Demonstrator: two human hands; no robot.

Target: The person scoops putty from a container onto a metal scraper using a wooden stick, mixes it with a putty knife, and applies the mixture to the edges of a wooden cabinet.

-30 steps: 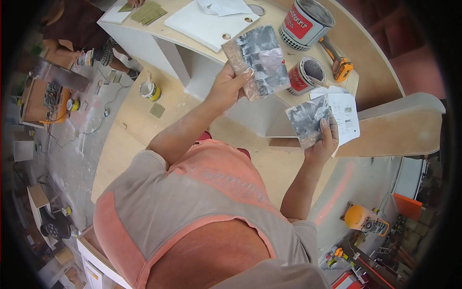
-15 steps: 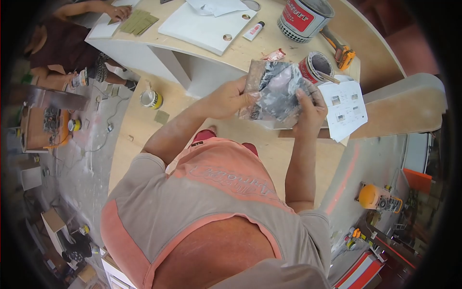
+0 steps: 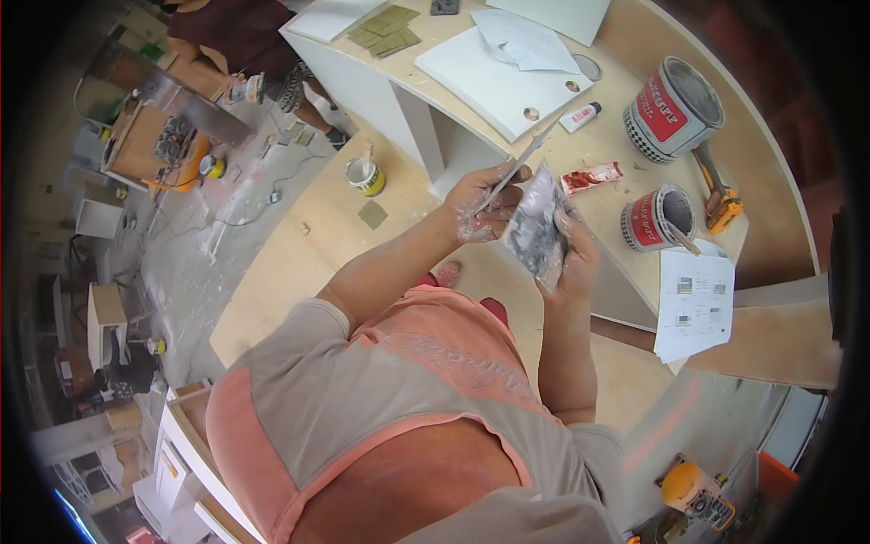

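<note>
The left hand (image 3: 473, 207) is gripping a thin plate (image 3: 531, 150), and the right hand (image 3: 580, 254) is gripping a smeared plate (image 3: 535, 232). Both plates are being held in the air to the left of the small can (image 3: 645, 223), and the right hand is the nearer one to this can. The left fingers are bending around the lower part of the thin plate; how each finger is pressing, one cannot tell. The right fingers are holding the smeared plate by the side that is turned to the small can.

The relation that seems to matter is the narrow gap between the plates. The thin plate is showing almost only its edge, and its long line is running from the left palm up and away from the person, its tip ending higher in the view than the small can. The smeared plate is showing its grey face, and it is standing steeply just beside the left fingertips, on the small can's side of them. Whether they are touching it, one cannot tell. A red tube (image 3: 593, 178) is lying between the smeared plate and the small can, slightly farther from the person.
</note>
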